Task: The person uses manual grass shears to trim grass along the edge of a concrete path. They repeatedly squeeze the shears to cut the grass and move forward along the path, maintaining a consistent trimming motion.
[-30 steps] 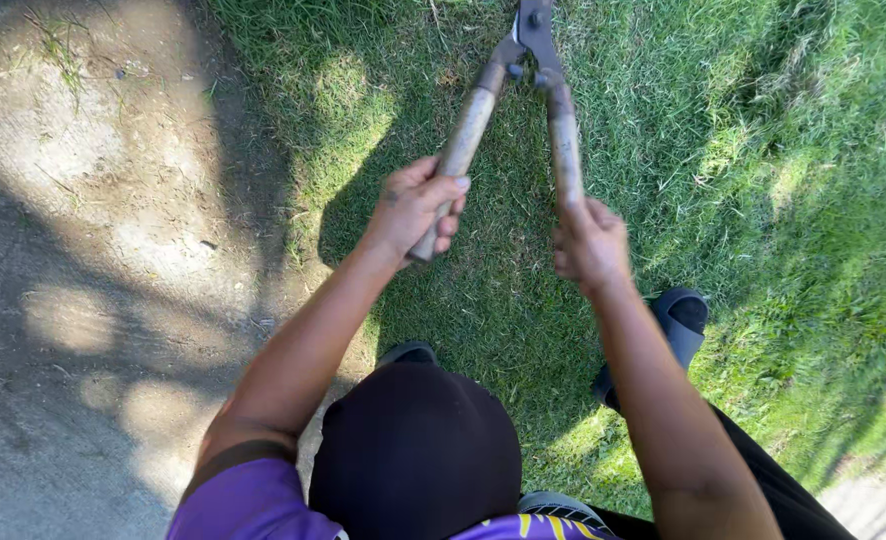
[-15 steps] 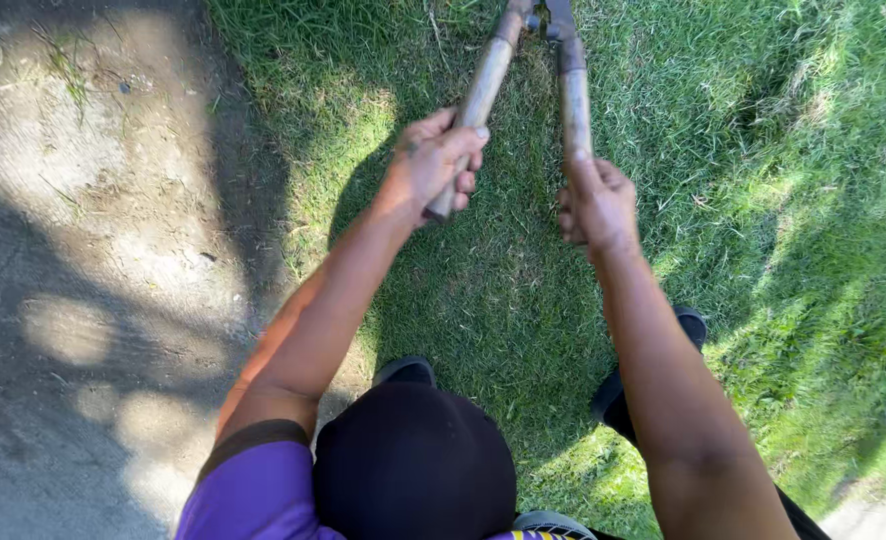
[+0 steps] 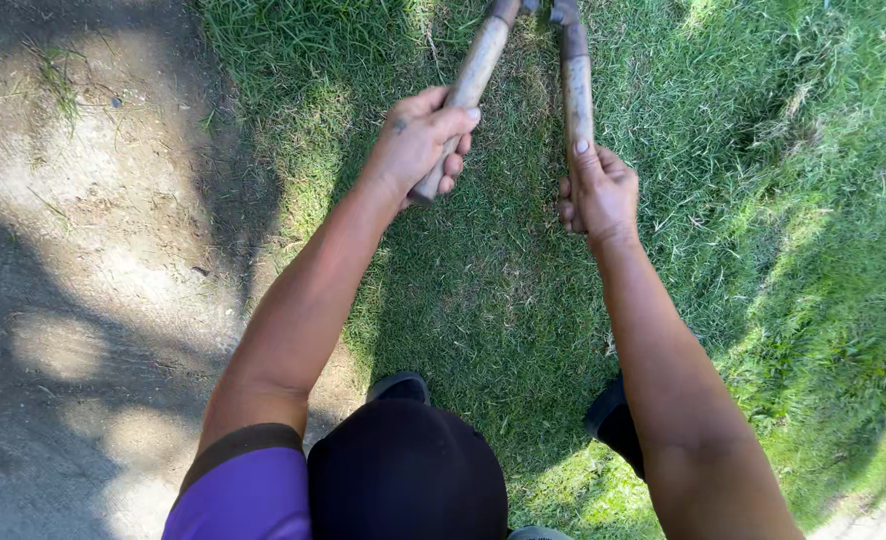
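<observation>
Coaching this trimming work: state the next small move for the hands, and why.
Probably spread the handles apart: the left hand and right hand each grip a wooden handle, held fairly near each other over grass; the blades are out of view.

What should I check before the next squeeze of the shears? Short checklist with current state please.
1. Left hand wrapped round the left wooden handle: ok.
2. Right hand wrapped round the right handle: ok.
3. Handles apart, room to close: ok.
4. Blades and what lies between them: out of frame, cannot tell.
5. Shoes back from the tool, on the grass: ok.
6. Nothing else near the handles: ok.
</observation>
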